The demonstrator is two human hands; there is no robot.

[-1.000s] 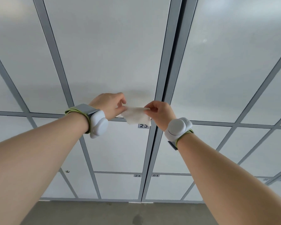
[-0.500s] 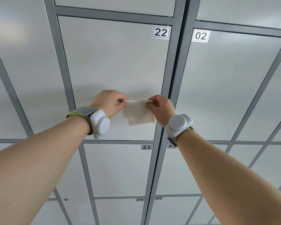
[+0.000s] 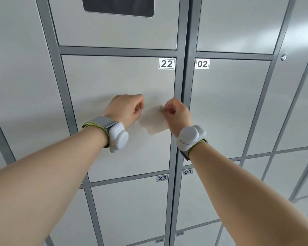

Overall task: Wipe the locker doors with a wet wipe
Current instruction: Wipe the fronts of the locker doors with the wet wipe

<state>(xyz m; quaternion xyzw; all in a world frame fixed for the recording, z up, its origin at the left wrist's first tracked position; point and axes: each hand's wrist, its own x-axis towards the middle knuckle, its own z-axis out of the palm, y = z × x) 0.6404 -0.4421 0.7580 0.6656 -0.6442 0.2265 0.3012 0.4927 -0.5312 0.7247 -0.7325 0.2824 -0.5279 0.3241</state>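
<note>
The person's left hand (image 3: 125, 108) and right hand (image 3: 177, 114) were raised side by side in front of the pale grey metal locker door (image 3: 114, 82) bearing the white label "22" (image 3: 166, 63). Between them hung a thin, off-white, roughly square wet wipe (image 3: 154, 121). The left hand pinched its upper left corner with curled fingers, and the right hand pinched its upper right corner in the same way, so that the top edge was stretched between the two hands and the rest drooped below. Whether the wipe touched the door behind it could not be told.

Each wrist carried a white, rounded plastic device on a grey and lime-green strap, one on the left (image 3: 118, 138) and one on the right (image 3: 190, 137).

A dark grey vertical frame post (image 3: 182, 77) separated this door from the neighbouring pale grey door (image 3: 229, 103) marked "02" (image 3: 202, 63). Below lay the doors labelled "23" (image 3: 162, 178) and "03" (image 3: 187, 171). Above door 22, a black rounded rectangular panel (image 3: 118, 6) was set into the upper door. A small round silver lock (image 3: 284, 57) sat on a door farther right.
</note>
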